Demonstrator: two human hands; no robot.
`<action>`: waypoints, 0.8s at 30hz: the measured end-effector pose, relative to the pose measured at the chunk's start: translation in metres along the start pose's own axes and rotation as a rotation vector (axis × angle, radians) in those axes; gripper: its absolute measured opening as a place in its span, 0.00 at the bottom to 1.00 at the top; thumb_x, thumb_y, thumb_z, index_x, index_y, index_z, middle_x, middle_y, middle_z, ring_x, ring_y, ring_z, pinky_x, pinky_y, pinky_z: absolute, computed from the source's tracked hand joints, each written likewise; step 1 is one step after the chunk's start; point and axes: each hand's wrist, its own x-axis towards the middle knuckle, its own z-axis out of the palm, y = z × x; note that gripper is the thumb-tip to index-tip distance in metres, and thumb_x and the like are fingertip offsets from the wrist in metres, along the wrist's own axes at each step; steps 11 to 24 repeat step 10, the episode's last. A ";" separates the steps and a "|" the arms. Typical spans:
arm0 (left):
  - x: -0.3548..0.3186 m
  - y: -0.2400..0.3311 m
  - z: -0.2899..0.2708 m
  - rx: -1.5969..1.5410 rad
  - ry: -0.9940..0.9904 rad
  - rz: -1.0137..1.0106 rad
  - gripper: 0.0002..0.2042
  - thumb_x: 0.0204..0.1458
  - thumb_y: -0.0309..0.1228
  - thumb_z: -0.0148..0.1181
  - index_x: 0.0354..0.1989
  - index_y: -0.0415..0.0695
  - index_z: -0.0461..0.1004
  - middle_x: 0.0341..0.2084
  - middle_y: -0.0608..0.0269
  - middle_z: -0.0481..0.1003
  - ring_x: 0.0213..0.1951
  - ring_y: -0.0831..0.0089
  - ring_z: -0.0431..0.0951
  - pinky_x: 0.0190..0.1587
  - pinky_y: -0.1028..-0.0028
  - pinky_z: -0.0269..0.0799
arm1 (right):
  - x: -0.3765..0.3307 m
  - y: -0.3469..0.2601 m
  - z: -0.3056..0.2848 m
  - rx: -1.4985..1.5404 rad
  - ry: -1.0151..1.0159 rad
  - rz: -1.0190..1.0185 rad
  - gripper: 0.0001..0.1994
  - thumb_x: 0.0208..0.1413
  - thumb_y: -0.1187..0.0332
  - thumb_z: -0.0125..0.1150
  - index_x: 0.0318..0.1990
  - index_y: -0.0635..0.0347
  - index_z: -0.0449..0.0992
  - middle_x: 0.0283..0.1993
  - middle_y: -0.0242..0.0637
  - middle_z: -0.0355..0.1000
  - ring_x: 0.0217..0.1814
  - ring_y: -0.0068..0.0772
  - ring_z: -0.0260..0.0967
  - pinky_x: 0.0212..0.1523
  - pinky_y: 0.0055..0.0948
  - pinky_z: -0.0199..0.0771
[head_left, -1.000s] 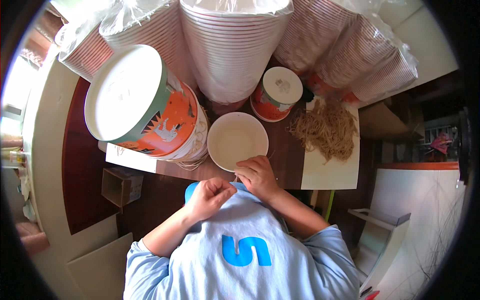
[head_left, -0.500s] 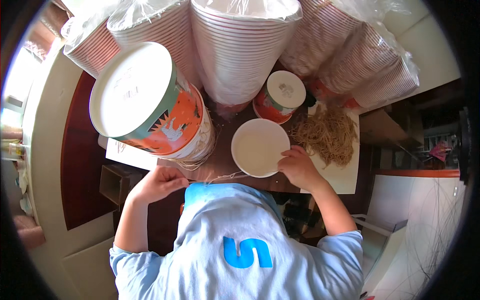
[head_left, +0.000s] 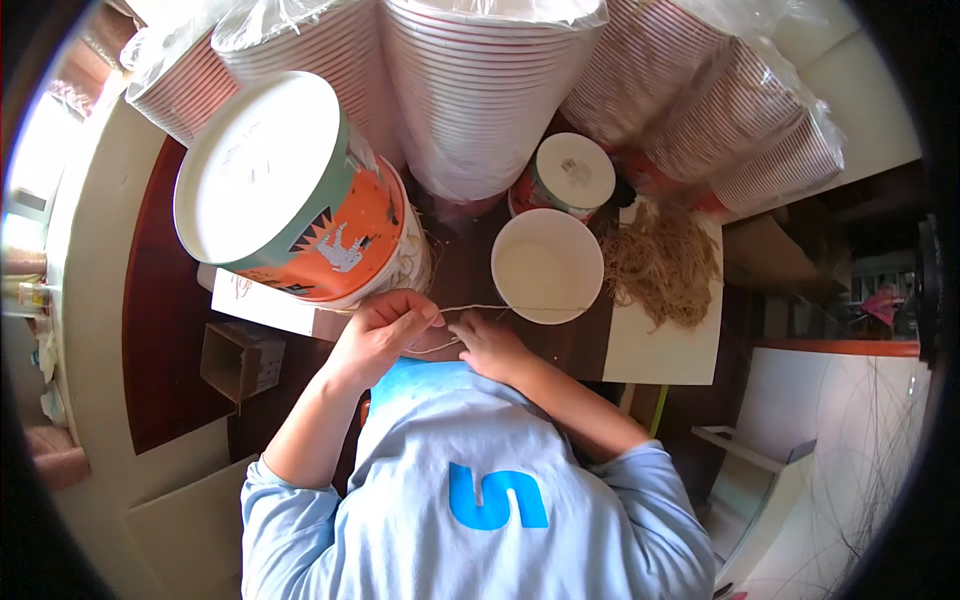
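Observation:
My left hand [head_left: 388,328] is closed, thumb and forefinger pinching a thin pale string [head_left: 470,308]. From there the string runs right, to the front of a white paper bucket [head_left: 547,262]. That bucket stands with its mouth toward me, apart from both hands. My right hand [head_left: 490,345] is beside the left, slightly blurred, its fingers curled at the lower strand that loops below the left hand. Just beyond my left hand stands a large orange and green lidded bucket [head_left: 345,245], raised on stacked white containers wound with string.
A heap of brown string [head_left: 660,265] lies on a pale sheet [head_left: 665,345] at the right. Behind the white bucket stands a small lidded tub [head_left: 575,172]. Tall plastic-wrapped stacks of paper buckets [head_left: 490,95] line the back. An open cardboard box [head_left: 240,362] sits lower left.
My right hand has let go of the white bucket's rim and moved left to the string. My left hand has moved right and up. The bucket has shifted right and slightly back.

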 end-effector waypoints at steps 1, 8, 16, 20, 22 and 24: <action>0.001 0.001 0.002 0.000 -0.006 -0.003 0.11 0.57 0.35 0.55 0.35 0.38 0.73 0.30 0.68 0.74 0.30 0.85 0.68 0.33 0.83 0.65 | 0.007 0.010 0.004 -0.092 -0.113 0.105 0.13 0.48 0.69 0.57 0.42 0.62 0.68 0.50 0.49 0.64 0.48 0.51 0.66 0.45 0.44 0.70; -0.006 0.001 -0.009 0.016 0.016 -0.010 0.10 0.57 0.33 0.55 0.35 0.37 0.73 0.29 0.69 0.73 0.29 0.86 0.67 0.31 0.83 0.63 | -0.071 0.040 -0.042 -0.189 -0.279 0.327 0.09 0.52 0.71 0.44 0.35 0.62 0.71 0.40 0.49 0.67 0.42 0.51 0.69 0.41 0.43 0.71; -0.008 0.000 -0.014 -0.068 -0.016 -0.027 0.09 0.55 0.33 0.56 0.36 0.38 0.73 0.30 0.67 0.74 0.30 0.83 0.69 0.34 0.82 0.65 | -0.073 0.028 -0.075 -0.095 -0.280 0.463 0.08 0.53 0.72 0.45 0.34 0.60 0.73 0.40 0.47 0.69 0.42 0.48 0.70 0.44 0.42 0.71; -0.008 0.000 -0.014 -0.068 -0.016 -0.027 0.09 0.55 0.33 0.56 0.36 0.38 0.73 0.30 0.67 0.74 0.30 0.83 0.69 0.34 0.82 0.65 | -0.073 0.028 -0.075 -0.095 -0.280 0.463 0.08 0.53 0.72 0.45 0.34 0.60 0.73 0.40 0.47 0.69 0.42 0.48 0.70 0.44 0.42 0.71; -0.008 0.000 -0.014 -0.068 -0.016 -0.027 0.09 0.55 0.33 0.56 0.36 0.38 0.73 0.30 0.67 0.74 0.30 0.83 0.69 0.34 0.82 0.65 | -0.073 0.028 -0.075 -0.095 -0.280 0.463 0.08 0.53 0.72 0.45 0.34 0.60 0.73 0.40 0.47 0.69 0.42 0.48 0.70 0.44 0.42 0.71; -0.008 0.000 -0.014 -0.068 -0.016 -0.027 0.09 0.55 0.33 0.56 0.36 0.38 0.73 0.30 0.67 0.74 0.30 0.83 0.69 0.34 0.82 0.65 | -0.073 0.028 -0.075 -0.095 -0.280 0.463 0.08 0.53 0.72 0.45 0.34 0.60 0.73 0.40 0.47 0.69 0.42 0.48 0.70 0.44 0.42 0.71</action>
